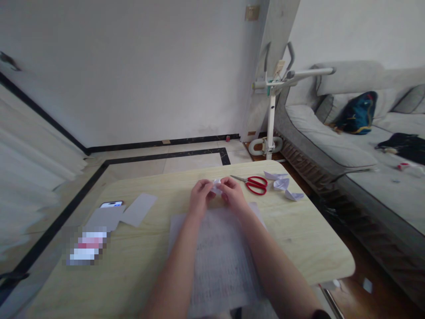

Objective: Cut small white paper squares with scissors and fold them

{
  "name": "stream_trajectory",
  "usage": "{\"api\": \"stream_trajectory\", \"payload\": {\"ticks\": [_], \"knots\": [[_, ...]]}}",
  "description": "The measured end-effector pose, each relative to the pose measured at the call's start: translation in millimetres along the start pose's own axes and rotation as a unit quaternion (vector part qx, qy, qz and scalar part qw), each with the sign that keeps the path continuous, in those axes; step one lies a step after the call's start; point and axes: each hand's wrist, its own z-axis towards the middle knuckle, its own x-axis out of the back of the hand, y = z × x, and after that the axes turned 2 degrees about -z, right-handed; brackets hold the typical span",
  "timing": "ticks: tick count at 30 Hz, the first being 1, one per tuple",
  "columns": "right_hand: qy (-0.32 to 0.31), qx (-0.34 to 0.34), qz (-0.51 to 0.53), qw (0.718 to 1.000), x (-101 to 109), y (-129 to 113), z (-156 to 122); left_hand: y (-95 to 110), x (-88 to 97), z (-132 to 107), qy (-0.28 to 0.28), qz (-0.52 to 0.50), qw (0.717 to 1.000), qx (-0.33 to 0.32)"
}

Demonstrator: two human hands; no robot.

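Both of my hands meet over the far middle of a pale wooden table [139,257]. My left hand [200,197] and my right hand [233,195] are closed, pinching a small folded piece of white paper [216,185] between their fingertips. Under my forearms lies a large sheet of printed white paper [221,261]. Red-handled scissors [254,183] lie just right of my right hand, shut, on the table.
Three small folded white paper pieces [283,184] sit beyond the scissors near the table's right corner. A phone [111,204] and two grey paper sheets [126,213] lie at the left. A grey sofa [348,146] and a white exercise machine [272,110] stand to the right.
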Motion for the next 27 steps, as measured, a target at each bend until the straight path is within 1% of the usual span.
{"api": "stream_trajectory", "payload": {"ticks": [4, 7, 10, 14, 20, 23, 27], "knots": [[0.001, 0.009, -0.016, 1.000, 0.2, 0.0, -0.4, -0.1, -2.7, -1.3, -0.032, -0.026, 0.999, 0.031], [0.010, 0.012, -0.028, 0.999, 0.4, 1.2, 0.0, -1.2, -2.4, -0.6, -0.031, -0.031, 0.998, 0.038], [0.021, 0.013, -0.031, 0.999, 0.8, 2.2, 0.9, -1.4, -2.5, -0.6, -0.027, -0.013, 0.999, 0.043], [0.034, 0.022, -0.032, 0.999, 1.4, 1.6, 1.7, -1.5, -2.3, -1.3, -0.051, 0.017, 0.998, 0.039], [0.051, 0.046, -0.088, 0.994, 3.1, 1.8, 2.8, 0.6, -2.0, -2.3, -0.055, 0.100, 0.993, -0.003], [0.053, 0.063, -0.106, 0.991, 3.4, 3.5, 3.4, 4.2, -4.0, -3.3, -0.033, 0.153, 0.987, -0.033], [0.046, 0.086, -0.121, 0.988, 2.7, 6.5, 3.9, 6.1, -4.9, -3.7, -0.001, 0.234, 0.968, -0.088]]}}
